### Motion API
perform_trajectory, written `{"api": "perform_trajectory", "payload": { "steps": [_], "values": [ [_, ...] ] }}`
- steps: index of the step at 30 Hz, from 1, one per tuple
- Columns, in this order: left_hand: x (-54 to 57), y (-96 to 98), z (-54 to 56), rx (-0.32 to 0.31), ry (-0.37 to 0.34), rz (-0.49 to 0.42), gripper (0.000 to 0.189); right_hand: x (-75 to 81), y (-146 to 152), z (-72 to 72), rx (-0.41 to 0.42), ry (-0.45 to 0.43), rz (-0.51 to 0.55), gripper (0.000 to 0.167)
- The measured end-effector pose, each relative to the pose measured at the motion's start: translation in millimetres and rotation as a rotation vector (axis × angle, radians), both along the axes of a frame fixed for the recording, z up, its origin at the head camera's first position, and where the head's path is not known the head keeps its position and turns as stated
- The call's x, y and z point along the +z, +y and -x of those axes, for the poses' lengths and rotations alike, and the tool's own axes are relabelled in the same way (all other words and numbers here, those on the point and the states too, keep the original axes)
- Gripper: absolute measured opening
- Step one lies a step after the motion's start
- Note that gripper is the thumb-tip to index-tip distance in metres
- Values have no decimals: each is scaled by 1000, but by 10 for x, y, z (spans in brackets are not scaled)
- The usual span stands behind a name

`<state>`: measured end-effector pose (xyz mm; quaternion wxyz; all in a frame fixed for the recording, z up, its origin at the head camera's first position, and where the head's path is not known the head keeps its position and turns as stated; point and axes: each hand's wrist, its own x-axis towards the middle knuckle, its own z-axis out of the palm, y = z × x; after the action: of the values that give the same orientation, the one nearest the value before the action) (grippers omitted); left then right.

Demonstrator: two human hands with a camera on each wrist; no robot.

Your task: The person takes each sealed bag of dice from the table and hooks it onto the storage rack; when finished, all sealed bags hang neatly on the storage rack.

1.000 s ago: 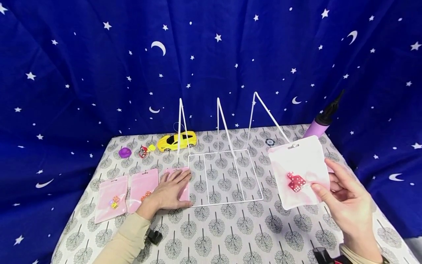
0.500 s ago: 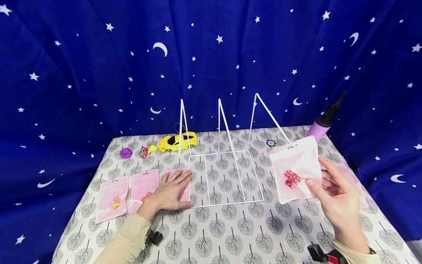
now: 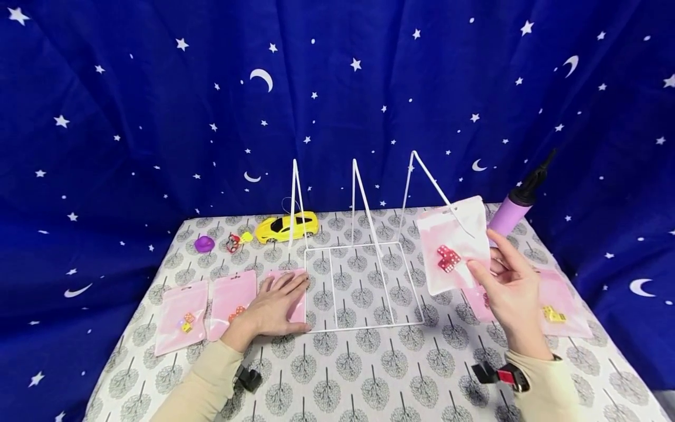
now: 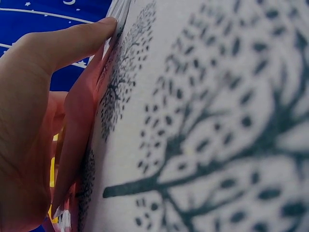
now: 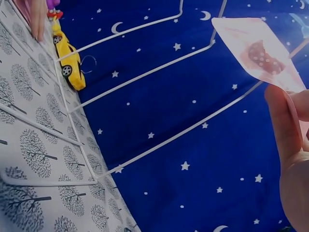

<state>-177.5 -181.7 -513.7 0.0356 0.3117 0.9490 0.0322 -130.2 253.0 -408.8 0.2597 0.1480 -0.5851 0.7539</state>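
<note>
My right hand [image 3: 508, 284] pinches a pink-and-white zip pouch [image 3: 429, 234] with red dice [image 3: 448, 259] inside, held up at the right end of a white wire rack [image 3: 364, 326]. The rack's right slanting bar meets the pouch's top edge; I cannot tell whether it passes through the hang hole. In the right wrist view the pouch [image 5: 241, 43] tilts above the thumb and fingers. My left hand [image 3: 274, 305] lies with spread fingers on another pink pouch [image 3: 299, 296] at the rack's left side, covering most of it. Its thumb [image 4: 72, 46] stretches toward the rack's edge.
Pink pouches with dice [image 3: 174, 299] [image 3: 224, 293] lie left of my hand; others lie at the right, one holding yellow dice [image 3: 554, 315]. Behind stand a yellow toy car [image 3: 274, 227], a purple toy [image 3: 204, 244] and a purple hand pump [image 3: 508, 214]. A blue curtain [image 3: 158, 146] backs the table.
My right hand has carried the pouch leftward and away from me, up to the rack's right bar. More of the pouches lying at the right now shows. The left hand stays in place.
</note>
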Motion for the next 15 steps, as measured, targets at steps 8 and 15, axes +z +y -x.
{"api": "perform_trajectory", "payload": {
  "steps": [8, 15],
  "values": [
    [10, 9, 2, 5, -14, 6, 105, -44, -99, 385, 11, -1, 69, 63],
    [15, 13, 2, 3, -13, 9, 105, -41, -183, 650, -107, -54, 9, 62]
  ]
}}
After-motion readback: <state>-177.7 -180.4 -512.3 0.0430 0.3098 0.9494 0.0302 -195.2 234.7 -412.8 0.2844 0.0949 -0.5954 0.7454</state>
